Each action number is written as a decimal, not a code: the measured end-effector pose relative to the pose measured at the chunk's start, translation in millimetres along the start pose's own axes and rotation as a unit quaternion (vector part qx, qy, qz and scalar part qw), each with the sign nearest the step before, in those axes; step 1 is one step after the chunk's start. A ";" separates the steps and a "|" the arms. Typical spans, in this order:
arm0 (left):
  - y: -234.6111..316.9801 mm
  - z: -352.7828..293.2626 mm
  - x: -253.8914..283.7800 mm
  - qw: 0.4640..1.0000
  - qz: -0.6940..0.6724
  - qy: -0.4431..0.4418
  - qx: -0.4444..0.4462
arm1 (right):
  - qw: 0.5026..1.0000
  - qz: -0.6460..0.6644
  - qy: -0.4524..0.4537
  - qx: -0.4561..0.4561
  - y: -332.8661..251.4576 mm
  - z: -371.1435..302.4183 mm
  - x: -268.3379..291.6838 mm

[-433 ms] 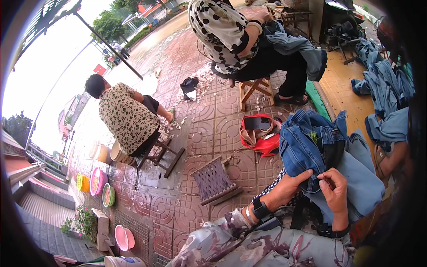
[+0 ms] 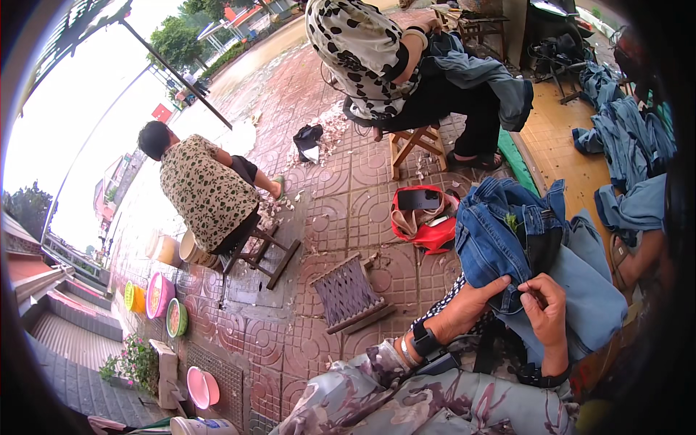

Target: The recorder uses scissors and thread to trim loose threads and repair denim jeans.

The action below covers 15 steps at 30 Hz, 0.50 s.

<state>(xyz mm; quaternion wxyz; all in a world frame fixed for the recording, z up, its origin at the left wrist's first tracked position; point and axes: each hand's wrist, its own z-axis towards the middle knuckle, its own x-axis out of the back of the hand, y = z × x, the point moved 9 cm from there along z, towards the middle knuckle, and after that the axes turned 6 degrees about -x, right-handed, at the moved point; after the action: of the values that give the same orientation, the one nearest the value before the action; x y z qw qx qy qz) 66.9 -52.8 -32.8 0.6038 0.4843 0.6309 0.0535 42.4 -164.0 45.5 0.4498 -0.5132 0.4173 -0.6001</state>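
Note:
A pair of dark blue jeans (image 2: pixel 484 235) lies bunched over my lap, its waistband and a black patch turned upward. A small green tuft shows on the denim. My left hand (image 2: pixel 471 303) grips the lower edge of the jeans, thumb on top and fingers tucked underneath. Close beside it, my right hand (image 2: pixel 547 312) is closed in a pinch, fingertips at the same edge; any small thing between them is too fine to make out. Lighter blue denim (image 2: pixel 596 293) hangs below and to the right of my right hand.
A red bag (image 2: pixel 438 235) with a phone (image 2: pixel 419 199) on it rests on the tiles, near a low woven stool (image 2: pixel 349 293). Two people sit on stools ahead, one with denim (image 2: pixel 478 71) on the lap. More denim (image 2: pixel 627 134) is piled on a yellow board (image 2: pixel 545 145) at right.

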 end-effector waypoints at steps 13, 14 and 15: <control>4.7 1.7 -1.7 1.000 -0.003 0.004 -0.004 | 1.000 -0.004 0.003 0.003 -0.5 3.0 0.5; 2.8 2.5 -1.3 1.000 -0.003 0.002 -0.002 | 1.000 -0.005 0.006 0.002 -0.4 2.6 1.3; 0.4 3.5 0.4 1.000 -0.004 0.001 -0.001 | 1.000 -0.002 0.012 0.009 -1.9 2.2 2.1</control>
<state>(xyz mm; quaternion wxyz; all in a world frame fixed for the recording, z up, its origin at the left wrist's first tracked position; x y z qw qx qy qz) 70.0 -54.1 -33.8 0.6040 0.4813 0.6332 0.0516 44.3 -165.6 48.1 0.4486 -0.5029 0.4161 -0.6105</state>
